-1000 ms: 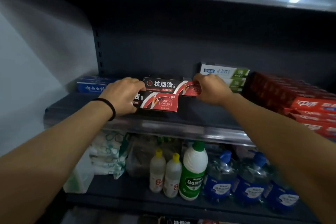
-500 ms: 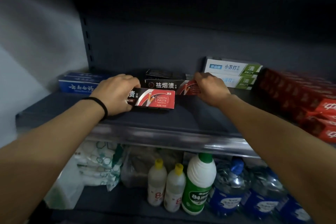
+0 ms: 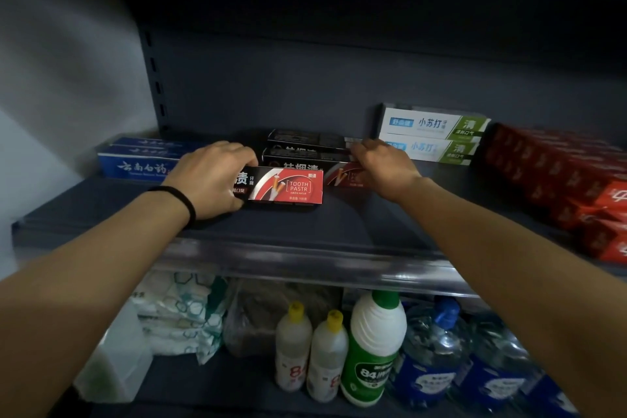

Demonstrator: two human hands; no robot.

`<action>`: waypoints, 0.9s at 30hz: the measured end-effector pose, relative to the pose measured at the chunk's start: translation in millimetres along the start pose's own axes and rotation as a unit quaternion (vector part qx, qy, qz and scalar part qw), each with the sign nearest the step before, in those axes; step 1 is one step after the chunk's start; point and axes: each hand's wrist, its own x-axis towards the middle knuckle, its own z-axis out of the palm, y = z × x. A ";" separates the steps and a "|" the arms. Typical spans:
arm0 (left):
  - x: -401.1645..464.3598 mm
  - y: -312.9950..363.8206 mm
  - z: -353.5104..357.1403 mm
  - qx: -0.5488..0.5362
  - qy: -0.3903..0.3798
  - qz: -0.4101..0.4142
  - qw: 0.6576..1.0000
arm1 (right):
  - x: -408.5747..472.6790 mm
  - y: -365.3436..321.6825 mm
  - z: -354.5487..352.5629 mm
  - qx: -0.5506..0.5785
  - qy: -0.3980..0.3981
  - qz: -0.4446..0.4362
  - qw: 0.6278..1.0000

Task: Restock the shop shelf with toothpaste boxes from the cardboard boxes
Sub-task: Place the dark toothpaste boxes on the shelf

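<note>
My left hand (image 3: 210, 178) grips the left end of a black-and-red toothpaste box (image 3: 286, 186) that lies on the dark shelf (image 3: 305, 224), nearest the front. Behind it stand more black-and-red toothpaste boxes (image 3: 305, 156) in a row running toward the back panel. My right hand (image 3: 381, 168) holds the right end of the second box (image 3: 342, 176) in that row, fingers curled over its top edge. No cardboard box is in view.
Blue toothpaste boxes (image 3: 142, 163) lie at the left, white-and-green ones (image 3: 434, 136) are stacked behind my right hand, and red ones (image 3: 570, 187) fill the right. The shelf below holds bleach bottles (image 3: 371, 346), water jugs (image 3: 437, 360) and wrapped packs (image 3: 176, 312).
The front box has come down onto the shelf board under my left hand. My head has moved closer and lower, so the upper shelf has left the view.
</note>
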 end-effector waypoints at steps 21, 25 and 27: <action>5.6 11.5 1.7 -0.013 0.034 0.023 0.999 | 1.3 1.8 -14.2 0.079 -0.008 -0.044 0.996; 5.1 26.0 -1.6 -0.001 0.057 0.044 0.997 | -11.4 -5.5 -46.8 0.201 -0.059 -0.099 0.973; 3.3 34.9 -3.7 0.005 0.073 0.059 0.996 | -19.7 -10.6 -64.4 0.252 -0.112 -0.093 0.957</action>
